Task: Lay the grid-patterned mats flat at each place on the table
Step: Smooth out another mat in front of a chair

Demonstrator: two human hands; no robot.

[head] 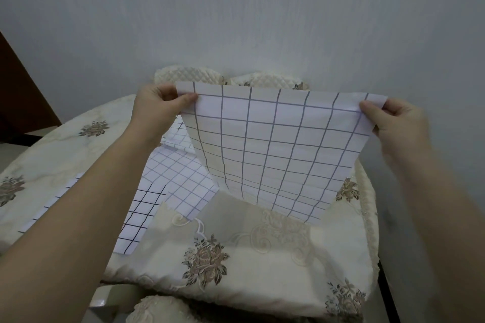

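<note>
Pale grey-blue plastered wall point(262, 21) fills the upper half of the head view; a dark brown wooden panel point(18, 97) cuts in at the left edge. Below it stands a round table under a cream embroidered tablecloth with brown flower motifs point(236, 257). Two cream quilted chair backs point(189, 75) show beyond the far edge of the table, against the wall.

Left hand point(157, 105): thumb on the near face, fingers behind, pinching the upper left corner of a white mat with a grey grid pattern point(275, 149). Right hand point(393, 120): same pinch, thumb in front, on the upper right corner. Both forearms bare, reaching in from the lower corners of the view.

Held mat: raised off the table, stretched between the two hands, top edge roughly level, sheet hanging down and towards the camera. Lower edge sits close to the tablecloth on the right half of the table; contact cannot be told.

Other mats on the table, left of centre:
- white mat with a thin grey grid point(181, 181), lying flat, partly behind the held mat
- white mat with a black grid point(139, 215), lying flat, partly under the left forearm and overlapped by the grey-grid one
- further folded grid-patterned sheets point(178, 136) beyond them, just behind the left wrist; number unclear
</note>
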